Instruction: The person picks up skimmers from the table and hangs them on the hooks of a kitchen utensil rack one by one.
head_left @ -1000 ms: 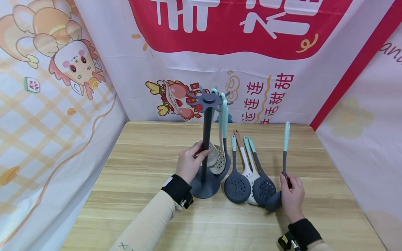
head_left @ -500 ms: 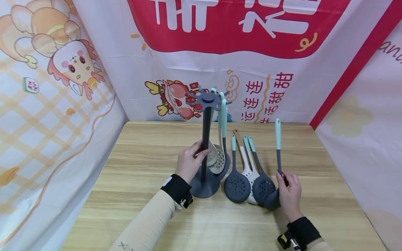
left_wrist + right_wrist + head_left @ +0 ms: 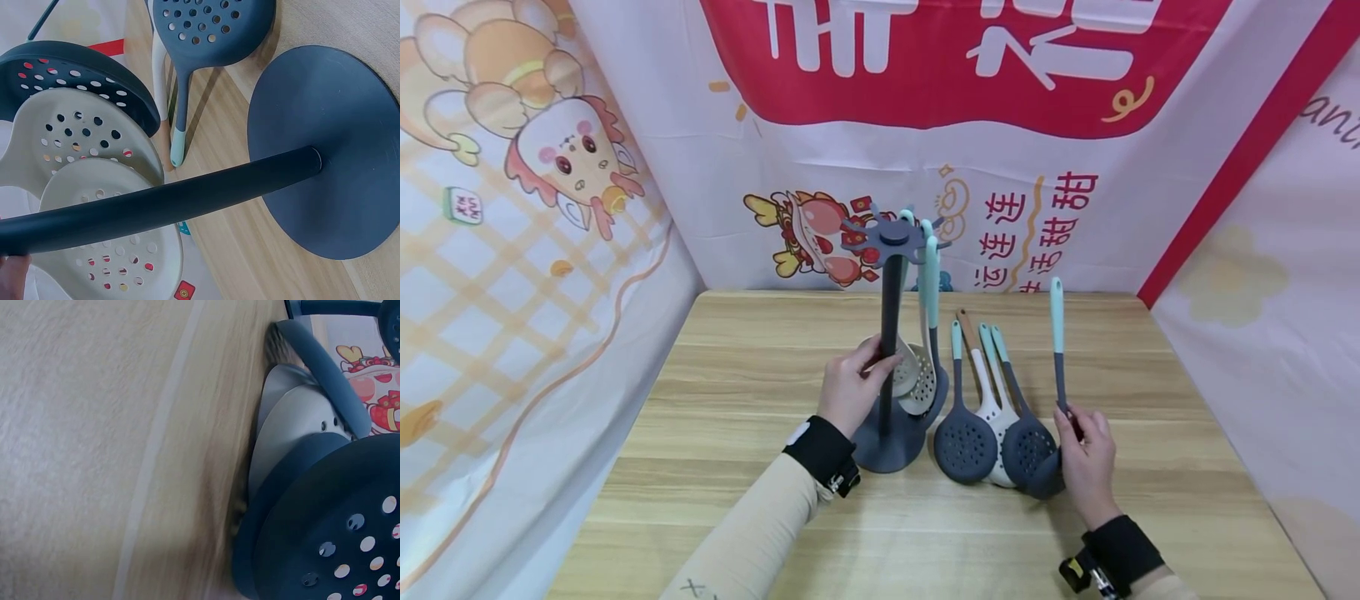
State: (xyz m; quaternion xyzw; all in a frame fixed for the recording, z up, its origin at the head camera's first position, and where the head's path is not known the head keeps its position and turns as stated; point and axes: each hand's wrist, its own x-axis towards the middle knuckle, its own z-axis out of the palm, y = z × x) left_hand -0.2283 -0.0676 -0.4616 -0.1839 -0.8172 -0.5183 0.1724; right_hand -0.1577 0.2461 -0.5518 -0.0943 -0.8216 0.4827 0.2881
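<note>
My left hand [image 3: 853,385] grips the dark post of a utensil stand [image 3: 891,304], thumb and fingers around it. Three skimmers hang by mint handles from the hooked top: two cream skimmers [image 3: 81,134] and a dark one [image 3: 75,62], all perforated. On the right, my right hand [image 3: 1088,467] pinches the dark shaft of a skimmer [image 3: 1057,317] with a mint handle, held upright, handle end up. Its perforated dark bowl [image 3: 337,531] is low, in front of the rightmost lying skimmer; whether they touch I cannot tell. The fingers are out of the right wrist view.
Between the hands, several utensils lie on the wooden table [image 3: 737,358]: a dark skimmer [image 3: 966,446], a white utensil with a brown handle [image 3: 980,364], a white perforated one [image 3: 1002,427] and another dark skimmer [image 3: 1028,446]. Printed cloth [image 3: 685,167] walls the back and sides.
My right hand has moved slightly left with the skimmer, bringing its handle closer to the lying utensils. The left hand keeps its grip on the post, and the stand stays in place.
</note>
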